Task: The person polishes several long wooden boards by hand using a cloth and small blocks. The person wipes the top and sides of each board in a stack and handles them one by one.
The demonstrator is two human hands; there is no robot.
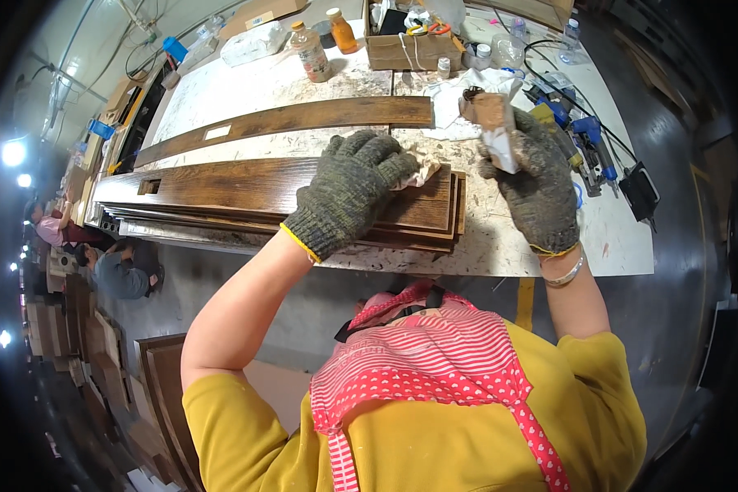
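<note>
My left hand, in a dark knitted glove with a yellow cuff, rests on the top dark-brown wooden board of a stack. Its fingers close on a crumpled pale cloth near the board's right end. To the right, my right hand, gloved alike, is raised above the white table and grips a flat brown block with a white lower part. What the block is made of cannot be told. Behind the stack lies a single long brown board with a light rectangular slot at its left.
Bottles and an open cardboard box of odds and ends stand at the table's back. White cloths lie beside the right hand. Blue power tools with black cables occupy the right side. Two people are far left.
</note>
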